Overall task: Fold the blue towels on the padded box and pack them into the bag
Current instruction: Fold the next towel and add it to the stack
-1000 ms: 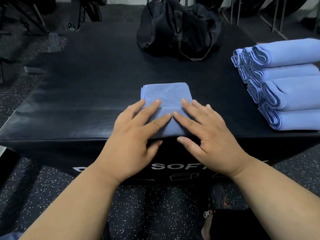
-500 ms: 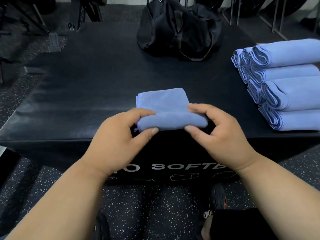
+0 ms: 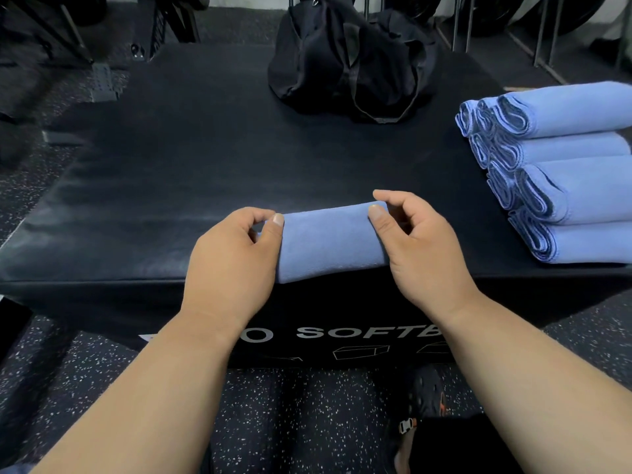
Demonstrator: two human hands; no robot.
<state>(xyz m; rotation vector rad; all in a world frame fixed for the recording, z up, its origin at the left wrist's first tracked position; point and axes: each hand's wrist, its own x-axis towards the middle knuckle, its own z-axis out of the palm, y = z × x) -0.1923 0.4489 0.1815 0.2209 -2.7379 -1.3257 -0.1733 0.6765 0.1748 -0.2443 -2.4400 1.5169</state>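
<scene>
Pinching the folded blue towel (image 3: 330, 242) at the near edge of the padded box (image 3: 171, 186), you are gripping its ends with left hand (image 3: 232, 265) and right hand (image 3: 420, 254), the folded stack (image 3: 564, 172) lying far right and the bag (image 3: 349, 59) sitting beyond.

Bare forearms, no sleeves, no watch or rings on left hand (image 3: 232, 258) or right hand (image 3: 420, 248). Dark perforated shoe (image 3: 427, 395), orange-grey buckle (image 3: 407, 424).
</scene>
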